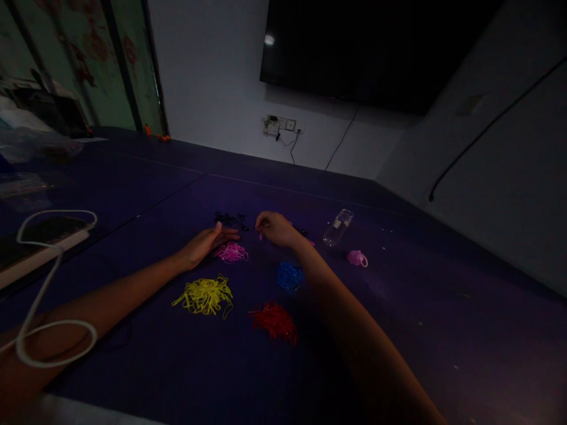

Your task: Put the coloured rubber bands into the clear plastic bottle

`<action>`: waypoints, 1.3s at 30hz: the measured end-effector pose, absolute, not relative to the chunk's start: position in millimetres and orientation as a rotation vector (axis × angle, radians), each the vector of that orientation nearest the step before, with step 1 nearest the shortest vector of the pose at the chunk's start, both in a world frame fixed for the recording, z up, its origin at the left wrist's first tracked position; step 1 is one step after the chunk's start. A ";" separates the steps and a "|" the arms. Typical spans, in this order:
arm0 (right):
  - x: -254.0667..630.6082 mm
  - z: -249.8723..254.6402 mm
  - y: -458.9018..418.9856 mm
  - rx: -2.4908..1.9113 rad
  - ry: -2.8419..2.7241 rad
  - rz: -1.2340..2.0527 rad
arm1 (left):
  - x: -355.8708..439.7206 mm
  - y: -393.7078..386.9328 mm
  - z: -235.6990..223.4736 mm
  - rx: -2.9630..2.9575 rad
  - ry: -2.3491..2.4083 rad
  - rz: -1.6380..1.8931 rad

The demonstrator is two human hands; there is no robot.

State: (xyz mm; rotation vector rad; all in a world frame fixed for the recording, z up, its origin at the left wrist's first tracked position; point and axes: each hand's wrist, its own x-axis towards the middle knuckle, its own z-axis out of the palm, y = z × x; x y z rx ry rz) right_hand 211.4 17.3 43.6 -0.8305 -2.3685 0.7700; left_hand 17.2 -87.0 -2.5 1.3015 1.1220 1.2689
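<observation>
My right hand (277,228) is closed in a pinch above the table, and a small bit of pink elastic band (261,236) shows below its fingertips. My left hand (211,243) lies with its fingers stretched out, holding nothing. Right by it are a pile of pink elastic bands (232,252) and, just beyond, a scattering of black elastic bands (229,219). Nearer to me lie a yellow pile of bands (206,296), a blue pile (290,277) and a red pile (275,321). More black and pink pieces are partly hidden behind my right wrist.
A clear bottle (338,228) lies on the purple tabletop (425,330), with a pink lid with a loop (357,258) close by. At left, a white cable (57,248) curls over a dark, pale-edged box (44,251). Plastic bags (26,147) sit at the far left.
</observation>
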 end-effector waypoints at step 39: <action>179.2 17.3 -13.6 -0.553 -2.604 0.524 | 23.8 -91.2 4.7 1.329 1.138 1.257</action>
